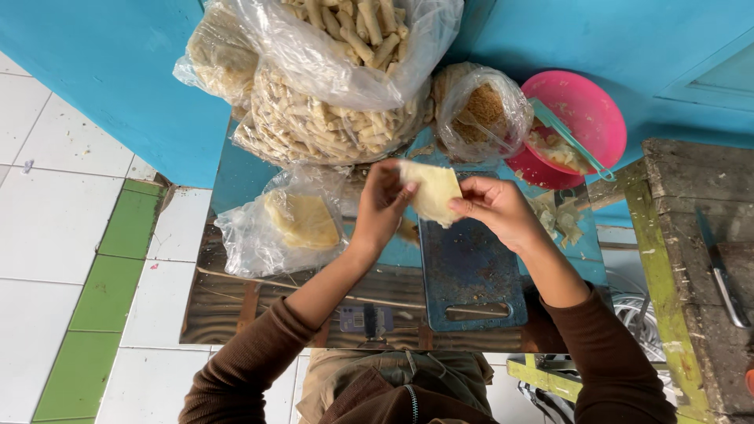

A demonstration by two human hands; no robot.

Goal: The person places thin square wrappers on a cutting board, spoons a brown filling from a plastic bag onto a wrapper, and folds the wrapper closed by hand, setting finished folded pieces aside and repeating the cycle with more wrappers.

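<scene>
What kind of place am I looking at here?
Likely a small home or street-side snack-making corner: clear bags of rolled snacks piled by a blue wall, a blue cutting board, and both hands, left hand and right hand, holding a thin pastry wrapper.

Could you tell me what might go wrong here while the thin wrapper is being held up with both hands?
The pale wrapper sheet, pinched between left hand and right hand above the blue cutting board, looks thin and might tear. The heaped bags of rolled sticks lean forward and could slide down onto the work surface.
</scene>
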